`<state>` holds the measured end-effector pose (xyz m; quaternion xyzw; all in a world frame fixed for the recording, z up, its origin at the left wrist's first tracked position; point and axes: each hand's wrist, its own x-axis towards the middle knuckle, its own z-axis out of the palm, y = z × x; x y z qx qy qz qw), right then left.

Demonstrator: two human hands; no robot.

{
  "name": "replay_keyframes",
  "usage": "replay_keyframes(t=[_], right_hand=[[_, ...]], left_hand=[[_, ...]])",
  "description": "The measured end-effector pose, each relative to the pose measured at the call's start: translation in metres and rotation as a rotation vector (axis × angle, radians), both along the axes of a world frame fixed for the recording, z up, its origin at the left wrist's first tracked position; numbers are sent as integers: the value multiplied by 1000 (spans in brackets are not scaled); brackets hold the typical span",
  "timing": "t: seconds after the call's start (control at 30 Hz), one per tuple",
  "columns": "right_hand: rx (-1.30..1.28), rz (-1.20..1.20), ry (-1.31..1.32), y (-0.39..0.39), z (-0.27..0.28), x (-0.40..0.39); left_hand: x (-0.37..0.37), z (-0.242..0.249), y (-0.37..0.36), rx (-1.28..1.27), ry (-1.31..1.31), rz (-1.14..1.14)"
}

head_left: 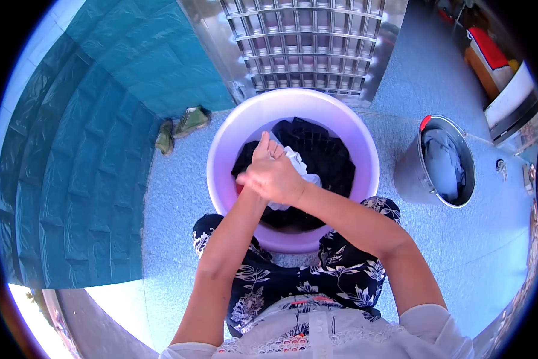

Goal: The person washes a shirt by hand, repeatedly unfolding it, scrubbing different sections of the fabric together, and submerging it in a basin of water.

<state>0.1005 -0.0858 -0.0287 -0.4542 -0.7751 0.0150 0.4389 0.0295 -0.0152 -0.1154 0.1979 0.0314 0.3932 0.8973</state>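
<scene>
A round purple basin stands on the floor between my knees, with dark cloth in water inside it. My left hand is above the basin, its thumb raised and its fingers curled. Across it lies my right hand, closed around the left wrist or palm and slightly blurred. White cloth shows just beside and behind the two hands; whether either hand grips it is hidden. A bit of something red shows at the left, under the wrist.
A metal bucket with blue-grey cloth stands at the right. Green shoes lie by the blue wall covering at the left. A metal barred door is beyond the basin. Farther back at the right is a red-topped item.
</scene>
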Motion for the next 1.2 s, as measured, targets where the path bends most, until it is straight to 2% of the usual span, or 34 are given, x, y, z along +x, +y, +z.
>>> replay_keyframes(t=[0.03, 0.07, 0.1, 0.13, 0.17, 0.2, 0.23, 0.27, 0.3, 0.37, 0.43, 0.5, 0.53, 0.57, 0.63, 0.67, 0.7, 0.77, 0.8, 0.83, 0.9, 0.93, 0.97, 1.07, 1.1, 1.13, 1.17, 1.2], right_hand=[[-4, -149, -99, -4, -5, -2], [139, -139, 228, 16, -17, 12], [-216, -211, 70, 28, -19, 33], [-220, -285, 86, 31, -17, 38], [-228, -358, 102, 30, -16, 39], [-232, -360, 104, 29, -19, 37], [-119, -337, 164, 27, -24, 30], [-1, -310, 220, 27, -27, 21], [16, -204, 341, 17, -21, 5], [190, -148, 160, -8, -5, -16], [119, -79, 199, -2, -12, -1], [-4, -337, 76, 35, -33, 30], [-103, -379, 99, 37, -31, 36], [-206, -422, 125, 37, -29, 39], [-165, -442, 134, 33, -35, 29], [-52, -347, 212, 29, -35, 19], [60, -247, 287, 23, -32, 7], [177, -81, 108, -10, -12, -18], [83, 15, 148, -20, -3, -21], [83, 14, 149, -11, -12, -16], [120, -165, 225, 24, -33, 20], [-29, -310, 125, 36, -31, 45], [-182, -451, 28, 43, -30, 61], [-91, -543, 150, 47, -24, 66], [-87, -541, 146, 44, -15, 69], [-248, -360, 428, 38, -2, 72], [-409, -166, 701, 34, 6, 73], [-382, -53, 750, 34, 2, 71]], left_hand=[[9, 32, -33, -64, 316, 352], [14, 57, -41, -123, 491, 372], [19, 71, -41, -175, 666, 390], [12, 66, -44, 89, 831, 382], [11, 62, -44, 85, 839, 380], [13, 61, -42, -23, 786, 370], [13, 59, -39, -127, 735, 356], [10, 54, -32, -126, 736, 355], [3, 44, -24, -40, 628, 313], [-3, 25, -9, 127, 404, 228], [7, 30, -19, 37, 420, 296], [23, 74, -40, -250, 682, 308], [16, 61, -35, -66, 734, 269], [14, 48, -32, -68, 739, 269], [17, 64, -37, -197, 719, 298], [27, 78, -40, -269, 816, 424], [18, 59, -26, -272, 815, 427], [-14, -3, 17, -62, 465, 103], [-20, -9, 26, 173, 247, -165], [-12, 10, 10, 173, 248, -166], [21, 69, -38, -305, 605, 284], [24, 66, -37, -254, 654, 182], [8, 63, -34, -53, 485, -26], [8, 74, -24, 12, 492, -24], [6, 77, -21, 450, 916, 46], [4, 79, -18, 901, 1325, 126], [2, 81, -17, 899, 1323, 139], [-1, 84, -17, 874, 1243, 115]])
